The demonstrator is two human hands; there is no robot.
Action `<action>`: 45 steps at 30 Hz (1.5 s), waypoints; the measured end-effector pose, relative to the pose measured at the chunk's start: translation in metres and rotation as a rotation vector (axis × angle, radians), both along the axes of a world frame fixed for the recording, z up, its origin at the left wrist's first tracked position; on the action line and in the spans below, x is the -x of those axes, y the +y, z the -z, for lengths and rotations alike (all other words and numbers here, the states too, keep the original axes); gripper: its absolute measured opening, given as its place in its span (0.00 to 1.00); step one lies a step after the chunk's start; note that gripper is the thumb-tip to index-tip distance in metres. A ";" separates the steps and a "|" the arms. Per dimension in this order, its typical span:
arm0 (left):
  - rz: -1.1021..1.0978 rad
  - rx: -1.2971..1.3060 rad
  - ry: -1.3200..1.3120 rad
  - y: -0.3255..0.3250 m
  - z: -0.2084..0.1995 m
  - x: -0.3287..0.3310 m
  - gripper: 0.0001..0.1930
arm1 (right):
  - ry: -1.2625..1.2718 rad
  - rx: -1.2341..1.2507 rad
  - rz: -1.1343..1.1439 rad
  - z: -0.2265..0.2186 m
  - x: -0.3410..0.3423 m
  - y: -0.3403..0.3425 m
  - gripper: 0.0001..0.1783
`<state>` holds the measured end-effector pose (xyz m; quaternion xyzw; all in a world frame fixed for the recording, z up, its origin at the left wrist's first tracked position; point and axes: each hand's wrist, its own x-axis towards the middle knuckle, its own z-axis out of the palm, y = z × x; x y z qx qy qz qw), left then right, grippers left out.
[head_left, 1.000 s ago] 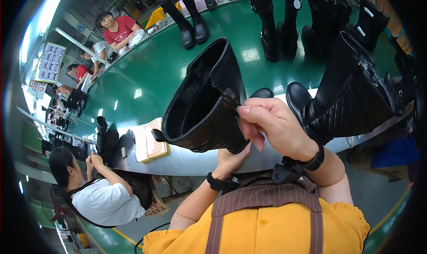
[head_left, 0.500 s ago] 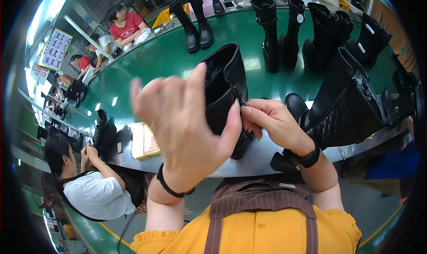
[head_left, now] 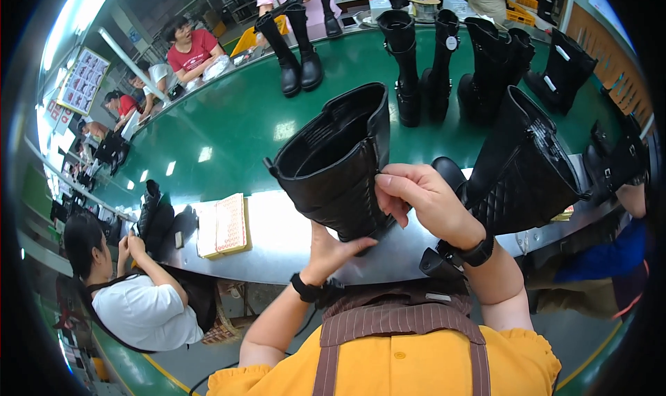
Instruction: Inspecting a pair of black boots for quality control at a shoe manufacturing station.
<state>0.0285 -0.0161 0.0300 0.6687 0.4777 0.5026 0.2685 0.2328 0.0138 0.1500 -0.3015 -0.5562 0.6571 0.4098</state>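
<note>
A black tall boot (head_left: 322,188) stands before me with its wide top open and tilted toward me. Down the right side of its shaft runs a zipper. My right hand (head_left: 427,201) pinches the zipper's pull between thumb and forefinger, near the upper part of the shaft. Low on the shaft, my left hand (head_left: 333,252) grips the boot from the near side, thumb to the right; its other fingers are hidden behind the leather. Just right of my right hand, a second black boot with a quilted shaft (head_left: 517,181) leans with its top open.
Several black boots (head_left: 423,70) stand on the green tabletop (head_left: 229,139) at the far right, and a pair (head_left: 302,56) at the back. A stack of printed cards (head_left: 225,226) lies left on the metal edge. A seated co-worker (head_left: 142,299) handles footwear at left; others sit across.
My left hand has dropped from beside the boot's top to its lower shaft. The boot's opening has swung left and tilted toward me. My right hand keeps its pinch at the zipper.
</note>
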 end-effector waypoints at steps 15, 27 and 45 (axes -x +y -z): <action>-0.040 0.208 -0.082 -0.026 0.049 -0.032 0.27 | -0.522 -1.134 0.520 0.008 -0.050 -0.073 0.11; 0.211 0.427 -0.281 -0.017 0.043 -0.018 0.35 | -0.502 -0.132 0.778 0.165 -0.120 -0.116 0.53; 0.539 0.872 -1.018 -0.006 -0.003 -0.023 0.20 | 0.467 0.318 0.562 0.117 -0.061 -0.063 0.21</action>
